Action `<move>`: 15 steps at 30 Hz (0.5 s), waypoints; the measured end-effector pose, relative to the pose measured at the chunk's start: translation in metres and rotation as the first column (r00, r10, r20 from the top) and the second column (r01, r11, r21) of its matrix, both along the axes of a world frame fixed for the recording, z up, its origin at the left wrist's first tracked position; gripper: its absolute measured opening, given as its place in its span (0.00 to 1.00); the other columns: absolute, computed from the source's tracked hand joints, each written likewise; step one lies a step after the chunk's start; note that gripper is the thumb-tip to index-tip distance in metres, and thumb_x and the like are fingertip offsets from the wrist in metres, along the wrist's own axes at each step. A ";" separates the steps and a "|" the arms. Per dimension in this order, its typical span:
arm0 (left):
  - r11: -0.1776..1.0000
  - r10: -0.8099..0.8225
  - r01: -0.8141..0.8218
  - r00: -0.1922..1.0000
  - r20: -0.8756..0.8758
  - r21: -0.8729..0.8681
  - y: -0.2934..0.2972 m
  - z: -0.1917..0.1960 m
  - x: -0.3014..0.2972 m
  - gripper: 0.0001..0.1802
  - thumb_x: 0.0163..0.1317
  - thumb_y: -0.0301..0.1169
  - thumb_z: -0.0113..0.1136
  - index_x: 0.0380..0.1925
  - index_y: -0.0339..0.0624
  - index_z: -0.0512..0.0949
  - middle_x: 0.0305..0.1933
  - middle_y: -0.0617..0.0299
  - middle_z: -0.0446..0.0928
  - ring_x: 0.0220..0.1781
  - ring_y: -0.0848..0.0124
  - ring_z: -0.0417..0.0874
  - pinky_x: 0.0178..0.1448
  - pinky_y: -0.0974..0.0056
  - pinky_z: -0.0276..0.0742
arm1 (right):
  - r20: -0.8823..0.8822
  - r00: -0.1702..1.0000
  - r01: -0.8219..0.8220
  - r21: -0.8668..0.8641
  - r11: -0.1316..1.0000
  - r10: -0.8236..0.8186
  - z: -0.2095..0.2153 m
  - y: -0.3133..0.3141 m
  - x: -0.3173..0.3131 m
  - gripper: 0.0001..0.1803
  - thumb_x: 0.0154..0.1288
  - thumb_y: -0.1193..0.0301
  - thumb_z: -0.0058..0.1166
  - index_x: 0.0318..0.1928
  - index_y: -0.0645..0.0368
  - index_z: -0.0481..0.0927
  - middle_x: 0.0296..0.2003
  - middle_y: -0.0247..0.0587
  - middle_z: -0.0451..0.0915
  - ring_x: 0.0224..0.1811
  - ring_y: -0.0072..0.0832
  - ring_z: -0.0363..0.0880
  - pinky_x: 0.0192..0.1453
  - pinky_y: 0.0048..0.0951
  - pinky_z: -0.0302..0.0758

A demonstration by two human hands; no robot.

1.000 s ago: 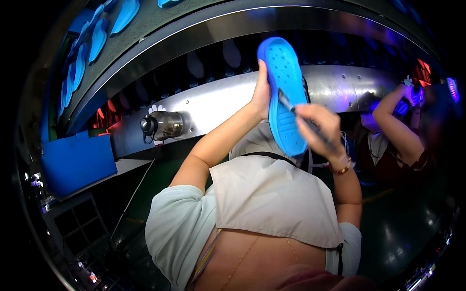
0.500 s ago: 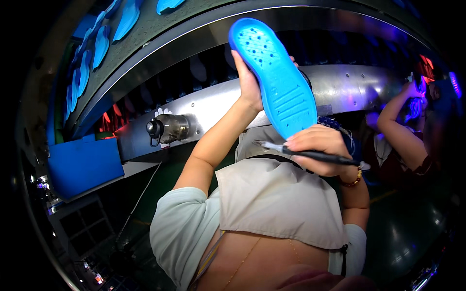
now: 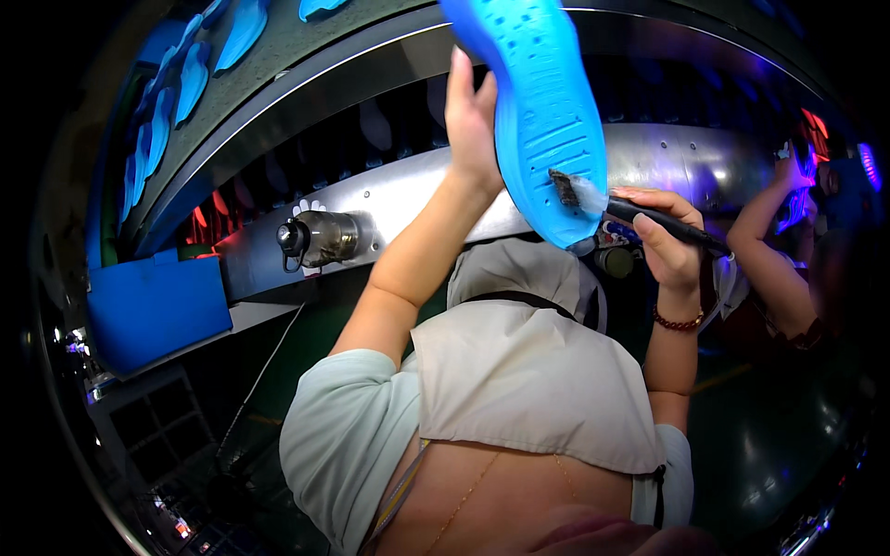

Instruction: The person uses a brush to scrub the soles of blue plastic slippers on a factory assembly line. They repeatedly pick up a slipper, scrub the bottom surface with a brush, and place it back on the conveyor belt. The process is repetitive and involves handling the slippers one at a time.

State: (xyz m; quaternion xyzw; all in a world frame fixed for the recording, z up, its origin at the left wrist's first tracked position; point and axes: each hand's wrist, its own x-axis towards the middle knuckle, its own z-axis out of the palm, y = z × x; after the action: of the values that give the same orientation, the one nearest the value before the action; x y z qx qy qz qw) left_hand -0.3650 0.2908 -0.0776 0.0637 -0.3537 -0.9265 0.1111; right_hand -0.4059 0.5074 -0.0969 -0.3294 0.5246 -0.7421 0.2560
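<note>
A bright blue shoe sole (image 3: 547, 120) is raised in front of me, its upper end cut off by the top edge of the picture. My left hand (image 3: 475, 120) is closed on its left side; part of the fingers is hidden behind it. In my right hand (image 3: 669, 232) is a brush (image 3: 564, 188) with a black handle and a pale wrapping below its dark bristles. Those bristles lie against the sole's lower end, beside the grooves. Both the sole and the brush are tilted.
A dark translucent water bottle (image 3: 332, 239) lies on the metal ledge (image 3: 417, 192). Beyond the ledge runs a belt (image 3: 287, 46) carrying several blue soles. A blue box (image 3: 159, 310) stands at the left. At the right, a co-worker's arm (image 3: 762, 243) reaches toward the ledge.
The sole has moved up, away from me, and turned slightly. My right hand has let go of its lower end and swung the brush, with its bristles now on the sole.
</note>
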 end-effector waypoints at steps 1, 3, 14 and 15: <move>0.992 0.002 0.012 0.995 -0.105 0.128 0.011 -0.009 0.004 0.43 0.57 0.62 0.29 0.57 0.34 0.55 0.56 0.46 0.64 0.56 0.55 0.68 0.57 0.50 0.64 | 0.197 0.980 0.050 -0.084 0.995 -0.033 0.004 -0.006 0.005 0.10 0.53 0.81 0.50 0.38 0.69 0.75 0.40 0.54 0.75 0.44 0.35 0.75 0.51 0.30 0.71; 0.958 0.084 -0.052 0.991 -0.104 0.284 0.048 -0.007 0.018 0.31 0.61 0.51 0.35 0.53 0.37 0.61 0.45 0.49 0.72 0.43 0.59 0.76 0.48 0.58 0.73 | 0.425 0.901 0.167 -0.147 0.975 -0.090 0.004 -0.016 0.017 0.12 0.54 0.81 0.49 0.41 0.69 0.73 0.41 0.55 0.74 0.42 0.32 0.76 0.47 0.25 0.72; 0.934 -0.022 0.088 0.981 -0.192 0.345 0.022 -0.031 0.001 0.26 0.59 0.44 0.42 0.51 0.36 0.65 0.47 0.51 0.72 0.46 0.61 0.76 0.51 0.57 0.72 | -0.306 0.932 0.223 0.061 0.973 -0.194 0.008 -0.016 0.017 0.12 0.48 0.84 0.53 0.37 0.70 0.76 0.37 0.51 0.77 0.39 0.32 0.77 0.46 0.27 0.72; 0.934 -0.025 0.091 0.981 -0.191 0.345 0.022 -0.031 0.000 0.26 0.59 0.44 0.42 0.51 0.36 0.65 0.47 0.51 0.72 0.46 0.61 0.76 0.51 0.57 0.72 | -0.428 0.902 0.089 0.065 0.994 -0.053 0.007 -0.017 0.017 0.11 0.49 0.83 0.52 0.37 0.70 0.76 0.36 0.50 0.78 0.39 0.30 0.77 0.46 0.26 0.72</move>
State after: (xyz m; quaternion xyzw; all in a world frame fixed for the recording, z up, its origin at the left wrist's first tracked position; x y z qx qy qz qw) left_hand -0.3648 0.3126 -0.1088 -0.0137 -0.1721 -0.9796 0.1028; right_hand -0.3889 0.4902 -0.0897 -0.4531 0.6098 -0.6389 0.1216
